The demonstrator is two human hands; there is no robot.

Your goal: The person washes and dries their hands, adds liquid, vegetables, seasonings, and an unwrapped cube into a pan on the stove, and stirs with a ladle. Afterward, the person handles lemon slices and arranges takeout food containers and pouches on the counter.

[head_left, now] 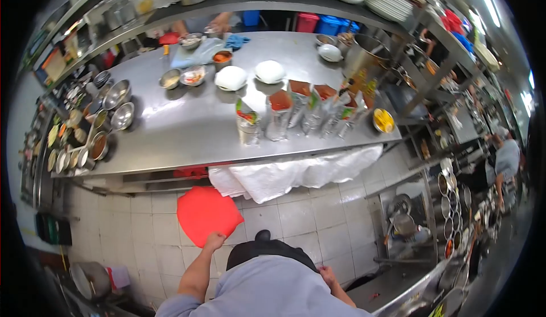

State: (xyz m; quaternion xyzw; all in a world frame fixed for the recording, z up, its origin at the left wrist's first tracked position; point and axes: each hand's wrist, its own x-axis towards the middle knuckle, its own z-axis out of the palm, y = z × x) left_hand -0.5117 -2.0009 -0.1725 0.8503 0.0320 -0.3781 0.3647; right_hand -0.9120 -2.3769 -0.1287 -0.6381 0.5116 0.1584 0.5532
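Observation:
My left hand (214, 241) is closed on the near edge of a flat, smooth red plastic-looking thing (208, 214). It hangs over the tiled floor, in front of the steel worktable (182, 132). Whether it is a bag or a sheet cannot be made out. Beside my right hip, my right hand (326, 275) hangs low with its fingers curled; anything inside them is hidden. A white cloth or plastic sheet (284, 178) drapes below the table's front edge, close to the red thing.
Several opened foil pouches (278, 115) stand on the table near a bowl of yellow food (383, 120) and a large pot (367, 55). Metal bowls (122, 115) sit left. Another person's hands (219, 22) work across the table. A person (505, 157) stands far right. Left behind is a pot (91, 280).

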